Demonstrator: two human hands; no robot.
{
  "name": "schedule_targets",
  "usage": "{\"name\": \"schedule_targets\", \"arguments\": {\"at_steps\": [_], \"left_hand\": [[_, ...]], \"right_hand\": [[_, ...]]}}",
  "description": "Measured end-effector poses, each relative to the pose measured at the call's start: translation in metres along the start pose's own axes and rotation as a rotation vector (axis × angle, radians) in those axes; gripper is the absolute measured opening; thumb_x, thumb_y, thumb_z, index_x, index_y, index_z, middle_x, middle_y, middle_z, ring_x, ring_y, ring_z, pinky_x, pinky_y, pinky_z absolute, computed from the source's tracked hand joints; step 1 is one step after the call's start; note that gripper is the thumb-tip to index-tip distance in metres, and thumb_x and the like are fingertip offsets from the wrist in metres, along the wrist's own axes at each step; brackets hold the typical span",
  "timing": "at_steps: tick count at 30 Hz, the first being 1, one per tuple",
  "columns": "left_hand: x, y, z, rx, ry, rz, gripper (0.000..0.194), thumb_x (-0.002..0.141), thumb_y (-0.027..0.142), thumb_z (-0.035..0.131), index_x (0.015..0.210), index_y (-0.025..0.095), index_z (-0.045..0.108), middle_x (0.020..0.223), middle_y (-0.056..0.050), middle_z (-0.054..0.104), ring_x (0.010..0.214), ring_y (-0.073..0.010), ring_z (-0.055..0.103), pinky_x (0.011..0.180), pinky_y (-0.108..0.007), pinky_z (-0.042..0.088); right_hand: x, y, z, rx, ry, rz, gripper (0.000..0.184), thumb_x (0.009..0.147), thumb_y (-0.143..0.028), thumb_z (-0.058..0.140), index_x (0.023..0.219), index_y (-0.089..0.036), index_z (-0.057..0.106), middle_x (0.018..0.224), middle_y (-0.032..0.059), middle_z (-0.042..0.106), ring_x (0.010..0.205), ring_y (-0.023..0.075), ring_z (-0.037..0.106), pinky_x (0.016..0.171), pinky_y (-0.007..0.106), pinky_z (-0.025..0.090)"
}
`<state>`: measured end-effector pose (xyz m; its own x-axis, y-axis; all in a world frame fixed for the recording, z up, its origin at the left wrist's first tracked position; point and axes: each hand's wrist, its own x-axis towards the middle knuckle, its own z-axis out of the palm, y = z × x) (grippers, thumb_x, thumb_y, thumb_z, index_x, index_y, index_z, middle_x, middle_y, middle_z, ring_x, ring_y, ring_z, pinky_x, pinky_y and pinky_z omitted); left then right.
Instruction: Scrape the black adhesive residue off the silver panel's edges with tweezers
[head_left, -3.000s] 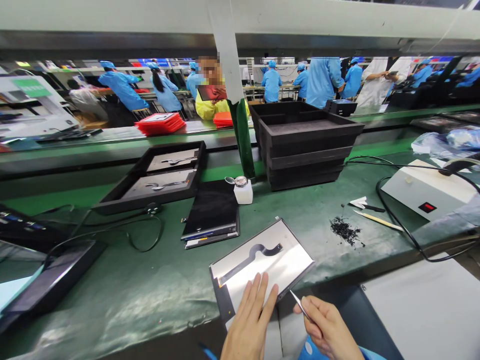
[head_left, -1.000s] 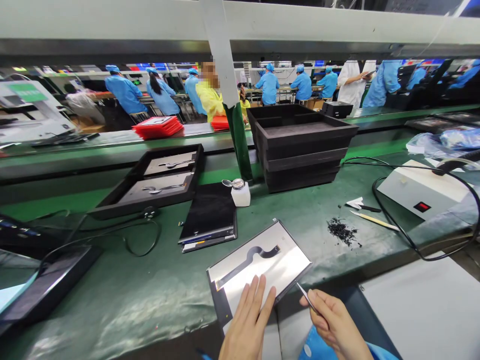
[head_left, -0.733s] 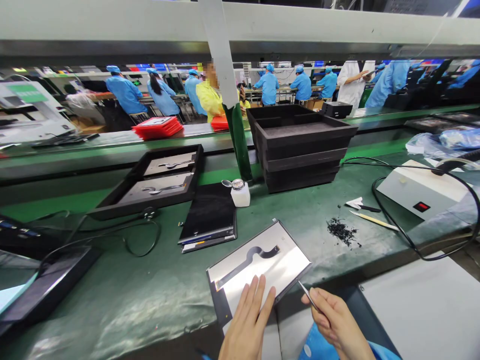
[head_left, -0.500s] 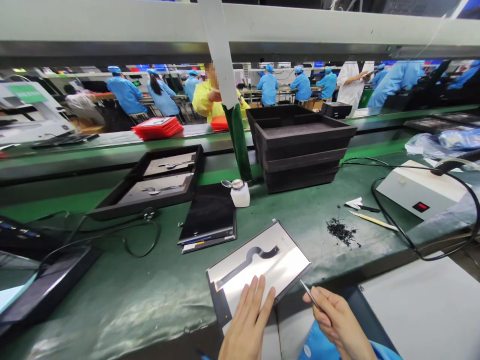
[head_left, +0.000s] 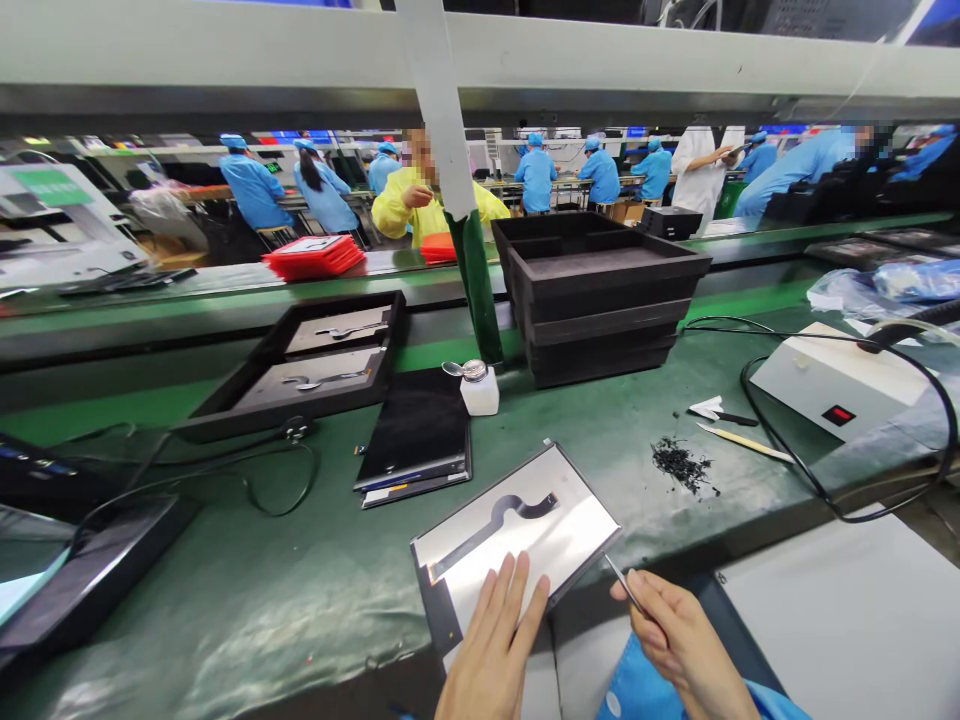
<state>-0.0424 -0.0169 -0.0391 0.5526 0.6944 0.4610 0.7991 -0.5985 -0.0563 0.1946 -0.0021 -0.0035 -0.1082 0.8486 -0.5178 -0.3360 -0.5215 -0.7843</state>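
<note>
An LCD panel lies back side up at the bench's front edge, one corner jutting past it. A dark curved flex cable runs over its silvery back. My left hand is flat on the panel, fingers stretched and a little apart. Between the thumb and fingers of my right hand are slim pointed metal tweezers. Their tip is at the panel's right-hand lower edge, near the corner; contact is too fine to make out. Black scraps are heaped to the right of the panel.
Stacked dark panels and a white dispenser bottle stand behind. Black trays are piled at the back; another tray holds panels. At right are a pale-handled tool, a cabled white box. Co-workers sit beyond.
The tweezers' tip has travelled along the panel's edge, rightward and up toward the corner, with my right hand. My left hand stays flat on the panel. The view has shifted slightly.
</note>
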Motion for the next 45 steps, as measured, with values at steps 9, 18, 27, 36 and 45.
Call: {"name": "schedule_targets", "arguments": {"at_steps": [9,18,27,36,45], "left_hand": [[0.002,0.004,-0.002,-0.013,0.009,-0.046,0.081,0.082,-0.011,0.030,0.157,0.019,0.020,0.157,-0.008,0.034,0.144,-0.0261,0.034,0.112,-0.041,0.042],[0.003,0.005,-0.003,-0.013,-0.001,-0.041,0.082,0.082,-0.012,0.029,0.157,0.018,0.018,0.157,-0.008,0.034,0.145,-0.0264,0.031,0.112,-0.041,0.043],[0.003,0.006,-0.003,-0.018,0.013,-0.061,0.079,0.084,-0.011,0.027,0.157,0.019,0.020,0.156,-0.008,0.036,0.144,-0.0263,0.033,0.112,-0.042,0.043],[0.002,0.009,0.000,-0.041,0.007,-0.075,0.081,0.083,-0.014,0.026,0.157,0.018,0.019,0.157,-0.009,0.036,0.146,-0.0271,0.031,0.114,-0.044,0.040],[0.004,0.009,-0.001,-0.035,0.036,-0.076,0.080,0.083,-0.012,0.027,0.157,0.019,0.020,0.156,-0.008,0.037,0.144,-0.0259,0.034,0.113,-0.041,0.041]], "right_hand": [[-0.006,-0.010,0.001,0.012,0.014,-0.004,0.061,0.058,-0.071,0.080,0.071,-0.015,0.062,0.043,-0.0122,0.034,0.035,0.0000,0.014,0.036,0.017,0.007],[-0.004,-0.005,-0.006,0.023,-0.007,-0.020,0.058,0.065,-0.069,0.078,0.076,-0.014,0.062,0.046,-0.0116,0.035,0.037,0.0002,0.014,0.037,0.017,0.008],[-0.005,-0.011,-0.002,0.024,0.017,-0.020,0.061,0.059,-0.071,0.080,0.072,-0.015,0.061,0.044,-0.0121,0.034,0.037,0.0002,0.013,0.036,0.017,0.006],[-0.004,-0.007,-0.010,0.052,-0.003,-0.031,0.054,0.066,-0.065,0.080,0.076,-0.014,0.064,0.046,-0.0122,0.034,0.037,-0.0007,0.014,0.037,0.016,0.006],[-0.001,-0.009,-0.013,0.061,0.003,-0.042,0.055,0.067,-0.066,0.080,0.078,-0.013,0.066,0.047,-0.0123,0.033,0.037,-0.0007,0.014,0.036,0.015,0.008]]}}
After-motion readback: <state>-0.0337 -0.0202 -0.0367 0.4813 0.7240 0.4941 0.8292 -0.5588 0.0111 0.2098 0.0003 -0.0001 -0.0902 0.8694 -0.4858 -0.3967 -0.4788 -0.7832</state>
